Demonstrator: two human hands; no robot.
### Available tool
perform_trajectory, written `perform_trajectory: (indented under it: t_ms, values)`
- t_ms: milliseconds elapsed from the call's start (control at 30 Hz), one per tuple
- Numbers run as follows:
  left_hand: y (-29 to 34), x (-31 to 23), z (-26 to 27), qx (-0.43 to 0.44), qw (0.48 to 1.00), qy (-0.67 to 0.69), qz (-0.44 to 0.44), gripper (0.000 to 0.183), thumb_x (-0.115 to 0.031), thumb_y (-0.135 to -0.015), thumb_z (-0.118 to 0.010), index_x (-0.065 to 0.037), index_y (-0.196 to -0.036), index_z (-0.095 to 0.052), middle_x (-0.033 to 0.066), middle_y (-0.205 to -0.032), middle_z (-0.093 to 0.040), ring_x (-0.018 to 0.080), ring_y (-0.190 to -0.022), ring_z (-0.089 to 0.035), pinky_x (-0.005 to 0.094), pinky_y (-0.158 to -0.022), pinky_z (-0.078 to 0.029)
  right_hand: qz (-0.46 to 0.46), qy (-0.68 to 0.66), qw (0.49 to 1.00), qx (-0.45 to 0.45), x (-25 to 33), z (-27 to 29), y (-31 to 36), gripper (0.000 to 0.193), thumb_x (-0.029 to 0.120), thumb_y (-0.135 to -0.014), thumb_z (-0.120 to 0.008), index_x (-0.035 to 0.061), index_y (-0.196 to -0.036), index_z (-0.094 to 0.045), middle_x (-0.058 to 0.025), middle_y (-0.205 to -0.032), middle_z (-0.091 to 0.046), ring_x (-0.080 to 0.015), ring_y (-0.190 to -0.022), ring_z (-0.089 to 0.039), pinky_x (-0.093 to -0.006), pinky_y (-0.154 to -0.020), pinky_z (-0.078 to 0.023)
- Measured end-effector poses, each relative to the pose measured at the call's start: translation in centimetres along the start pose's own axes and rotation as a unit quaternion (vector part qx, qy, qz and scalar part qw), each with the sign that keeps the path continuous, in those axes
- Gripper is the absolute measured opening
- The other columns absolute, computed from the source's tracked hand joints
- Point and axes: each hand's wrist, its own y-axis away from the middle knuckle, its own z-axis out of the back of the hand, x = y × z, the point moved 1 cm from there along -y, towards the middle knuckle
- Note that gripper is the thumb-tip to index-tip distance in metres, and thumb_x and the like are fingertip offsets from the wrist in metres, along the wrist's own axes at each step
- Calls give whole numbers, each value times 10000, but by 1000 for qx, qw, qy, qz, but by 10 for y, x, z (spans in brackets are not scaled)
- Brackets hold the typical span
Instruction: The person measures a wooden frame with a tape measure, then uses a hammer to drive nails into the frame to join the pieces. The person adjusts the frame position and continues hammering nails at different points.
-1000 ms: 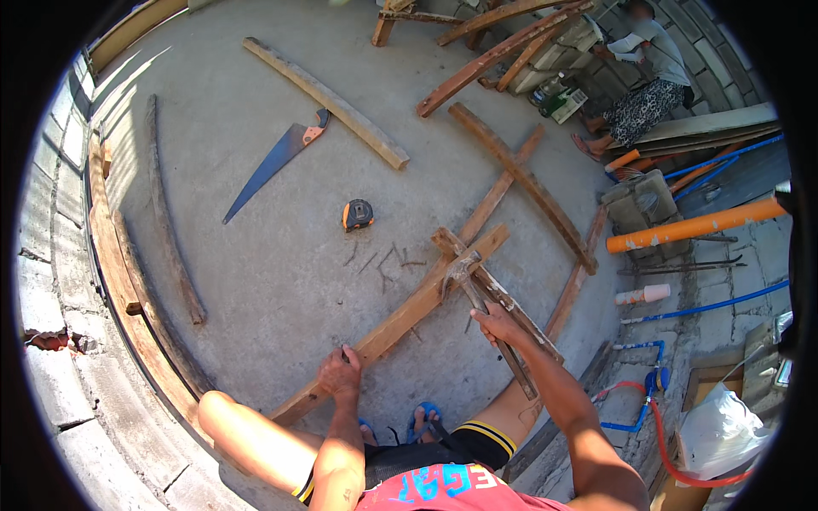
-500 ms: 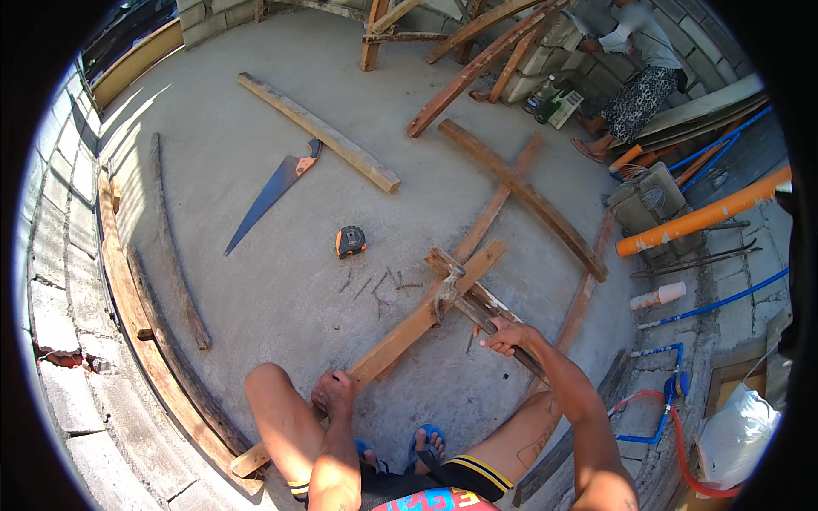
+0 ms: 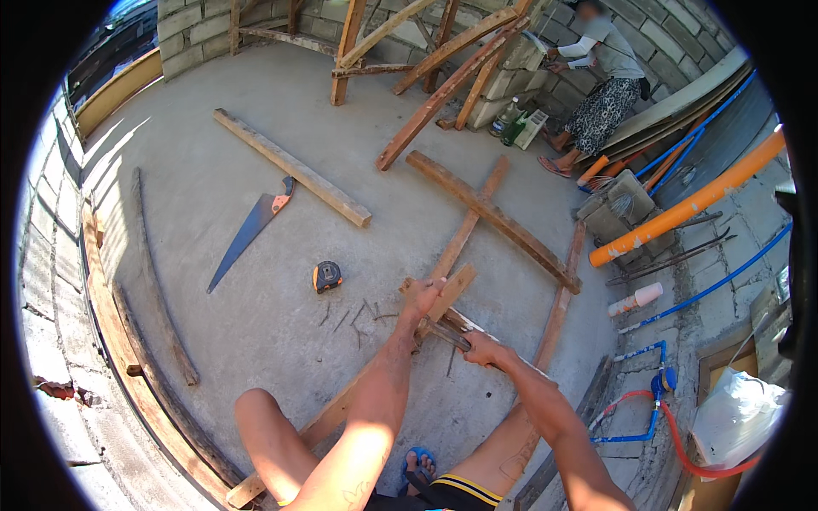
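My right hand [image 3: 484, 349] is closed around the handle of a claw hammer [image 3: 447, 335]. The hammer's head lies at a joint of crossed timbers, mostly hidden by my left wrist. Past it, my left hand [image 3: 423, 298] grips the wooden plank [image 3: 457, 285] at that joint; its fingertips are partly hidden. The plank runs back under my left forearm toward my left knee. Beneath the joint a shorter piece with a whitish edge [image 3: 490, 330] crosses it. Several loose nails [image 3: 351, 319] lie on the concrete just left of the joint.
A tape measure [image 3: 326, 277], a handsaw [image 3: 249, 230] and a loose timber [image 3: 294, 166] lie on the floor ahead. Crossed beams [image 3: 494, 217] are at centre right. An orange pipe [image 3: 686, 200] juts from the right side. Another person [image 3: 609, 81] stands by the far block wall.
My left hand has moved from the plank's near part up to the joint beside the hammer head. My right hand stays on the hammer handle. The view has shifted, with floor objects appearing lower and further left.
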Motion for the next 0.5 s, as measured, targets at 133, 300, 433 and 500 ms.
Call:
perform_trajectory:
  t_ms: [133,300,433,500]
  values:
    - [46,15,13,-33,979,167,-109,442,-386,-941,-625,-47,-658,-620,0,-629,-573,88,-580,-483,270,-579,-381,-8,85,989,-125,10,-32,18,356,57,-773,-585,42,-1126,-624,-187,-794,-670,-355,-730,-675,-468,-608,-539]
    - [99,19,34,-29,956,282,-82,372,-342,-942,-639,-47,-716,-630,-5,-651,-566,86,-579,-458,266,-584,-370,28,154,974,-161,21,-72,40,452,38,-748,-605,59,-1199,-610,-237,-952,-686,-434,-905,-672,-502,-755,-548]
    - [88,3,27,-57,967,216,-120,327,-326,-946,-637,-54,-764,-625,-14,-661,-533,90,-595,-455,268,-604,-376,72,113,981,-141,19,-31,23,368,62,-758,-627,63,-1126,-636,-219,-903,-687,-415,-893,-668,-489,-763,-543]
    - [78,-1,25,-76,972,178,-137,310,-323,-945,-638,-58,-783,-623,-19,-668,-512,94,-610,-461,273,-614,-385,-1,96,994,-51,15,-12,10,321,85,-782,-629,67,-1102,-652,-206,-986,-686,-406,-937,-656,-485,-795,-533]
